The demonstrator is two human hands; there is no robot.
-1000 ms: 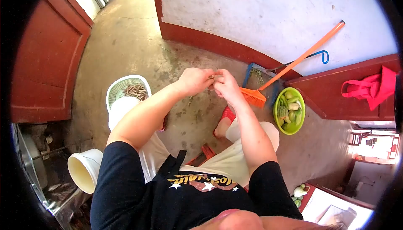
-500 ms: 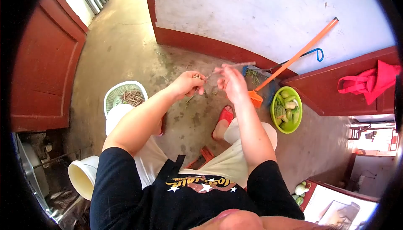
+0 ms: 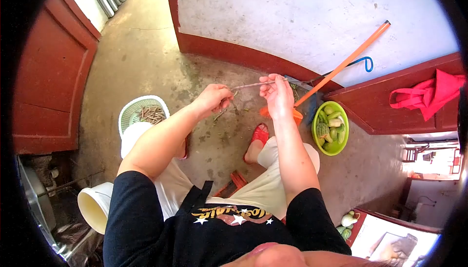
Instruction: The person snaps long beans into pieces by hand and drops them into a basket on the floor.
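A thin, brownish-purple long bean (image 3: 251,85) stretches between my two hands, above the floor. My left hand (image 3: 214,98) is closed around its near end, where the fingertips are partly hidden. At the far end of the bean, my right hand (image 3: 276,94) holds it between thumb and fingers, palm turned upward. Left of my left hand, a white-and-green plastic basket (image 3: 127,107) stands on the floor by my knee, with short broken bean pieces (image 3: 152,114) inside. Green scraps (image 3: 222,113) lie on the floor below my hands.
A lime-green basin (image 3: 346,138) of gourds stands on the right. An orange broom (image 3: 341,67) leans on the wall beside a dustpan with a blue handle (image 3: 369,64). A white bucket (image 3: 95,207) sits at lower left. A red bag (image 3: 429,94) hangs right.
My right hand has slid out along the bean to its far end, which earlier stuck out beyond that hand. The fingers have turned upward. My left hand has shifted slightly left.
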